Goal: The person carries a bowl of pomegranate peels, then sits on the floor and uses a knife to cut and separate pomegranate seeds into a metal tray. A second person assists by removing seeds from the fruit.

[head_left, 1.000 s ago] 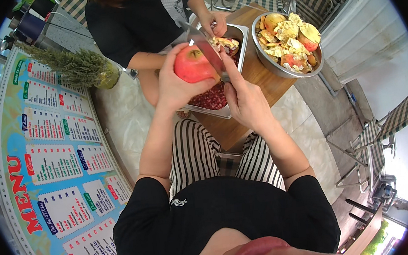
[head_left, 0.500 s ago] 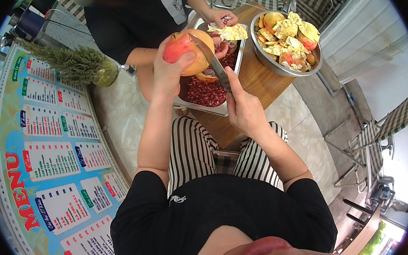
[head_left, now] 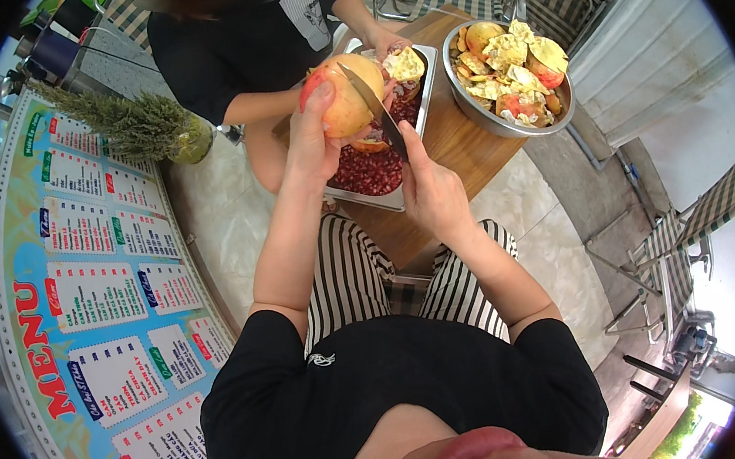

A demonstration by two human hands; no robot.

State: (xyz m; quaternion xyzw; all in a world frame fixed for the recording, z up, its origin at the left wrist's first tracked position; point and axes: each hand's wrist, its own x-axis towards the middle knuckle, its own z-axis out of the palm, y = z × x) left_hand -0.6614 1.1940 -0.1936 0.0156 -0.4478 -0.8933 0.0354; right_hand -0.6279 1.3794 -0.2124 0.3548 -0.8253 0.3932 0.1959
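Note:
My left hand [head_left: 315, 133] grips a large red and yellow pomegranate [head_left: 348, 104] above a metal tray. In my right hand [head_left: 436, 184] is a knife [head_left: 377, 111], its blade lying against the fruit's right side. Below them, the rectangular metal tray [head_left: 425, 93] holds many dark red pomegranate seeds [head_left: 367, 173] and an opened piece of pomegranate partly hidden under the fruit. Across the tray, another person's hand [head_left: 384, 40] holds a piece of pale yellow pomegranate rind [head_left: 405, 64].
A round metal bowl [head_left: 491, 121] heaped with rinds and pomegranate pieces stands on the wooden table [head_left: 470, 150], right of the tray. At left are a large menu board [head_left: 67, 343] and a potted plant [head_left: 126, 119]. Folding checked chairs [head_left: 668, 264] stand to the right.
The pomegranate has turned in my left hand, and the knife has shifted slightly left with it. The other person's piece of rind has been turned and moved a little.

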